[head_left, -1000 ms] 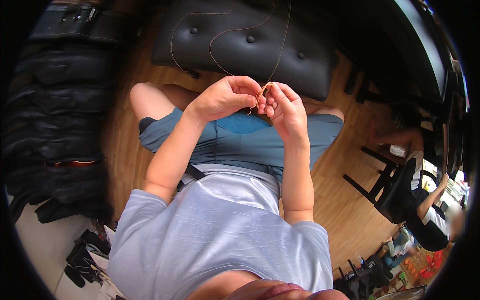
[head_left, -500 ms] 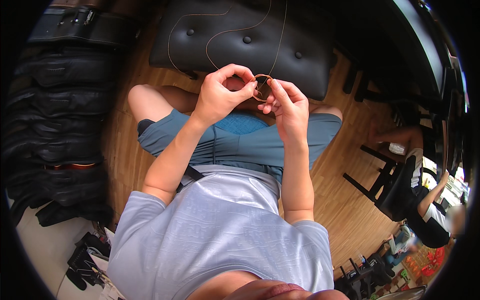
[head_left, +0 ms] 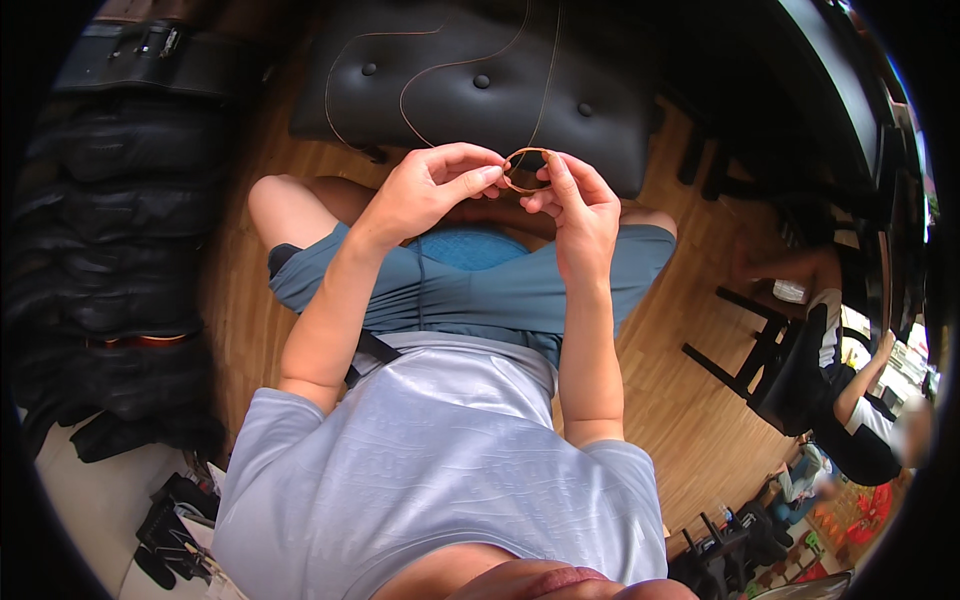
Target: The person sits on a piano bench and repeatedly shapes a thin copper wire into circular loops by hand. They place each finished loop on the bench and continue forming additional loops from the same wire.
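Observation:
My left hand (head_left: 428, 192) pinches the left side of a small copper-coloured coiled loop (head_left: 527, 150) of thin wire or string, and my right hand (head_left: 581, 220) pinches its right side. The loop is held open as a ring above my crossed legs. Just beyond my hands is a black tufted bench (head_left: 430, 90), with thin loose strands (head_left: 405, 33) of similar colour lying in curves across its padded top.
Black bags or cases (head_left: 130, 230) are piled at the left. A black chair or stool (head_left: 745, 350) stands on the wooden floor (head_left: 670, 420) at right, beside another person (head_left: 860, 410) in black and white. Dark glossy furniture (head_left: 820, 90) fills the upper right.
The wire between my fingers has opened from a narrow, loose-ended loop into a rounder ring. My left hand rose and then moved down and leftward. The bench appears slightly farther left.

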Motion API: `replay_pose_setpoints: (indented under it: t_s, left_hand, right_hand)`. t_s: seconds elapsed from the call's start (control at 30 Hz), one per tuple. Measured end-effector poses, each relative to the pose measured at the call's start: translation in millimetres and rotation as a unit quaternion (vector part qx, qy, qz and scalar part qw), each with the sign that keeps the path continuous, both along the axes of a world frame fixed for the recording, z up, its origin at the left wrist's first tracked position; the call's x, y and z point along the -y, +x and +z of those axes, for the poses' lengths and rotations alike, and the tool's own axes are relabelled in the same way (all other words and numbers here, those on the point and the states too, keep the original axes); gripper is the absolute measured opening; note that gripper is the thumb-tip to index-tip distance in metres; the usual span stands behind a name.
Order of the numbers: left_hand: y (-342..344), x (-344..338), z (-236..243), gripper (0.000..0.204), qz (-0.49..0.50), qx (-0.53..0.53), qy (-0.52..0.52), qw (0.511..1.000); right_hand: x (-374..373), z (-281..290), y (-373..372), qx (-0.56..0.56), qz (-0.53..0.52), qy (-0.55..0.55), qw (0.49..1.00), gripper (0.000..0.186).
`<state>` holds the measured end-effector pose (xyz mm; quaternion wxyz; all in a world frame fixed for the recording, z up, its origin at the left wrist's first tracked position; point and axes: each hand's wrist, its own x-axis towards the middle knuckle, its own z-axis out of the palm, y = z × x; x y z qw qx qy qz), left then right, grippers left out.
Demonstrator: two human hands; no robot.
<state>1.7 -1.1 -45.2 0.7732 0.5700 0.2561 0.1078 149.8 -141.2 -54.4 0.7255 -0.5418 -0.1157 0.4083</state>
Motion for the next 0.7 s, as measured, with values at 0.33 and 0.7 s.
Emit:
replay_pose_setpoints:
  t_s: [0.33,0.7]
  left_hand:
    - [12.6,-0.5,-14.4,0.029,0.062,-0.012,0.070,0.996]
    - [13.5,-5.5,-25.0,0.027,0.082,0.013,0.038,0.996]
  right_hand:
    - [0.5,-3.8,9.0,-0.031,0.024,0.015,0.999,0.037]
    - [-2.0,-12.5,9.0,0.052,0.038,-0.058,0.996,0.028]
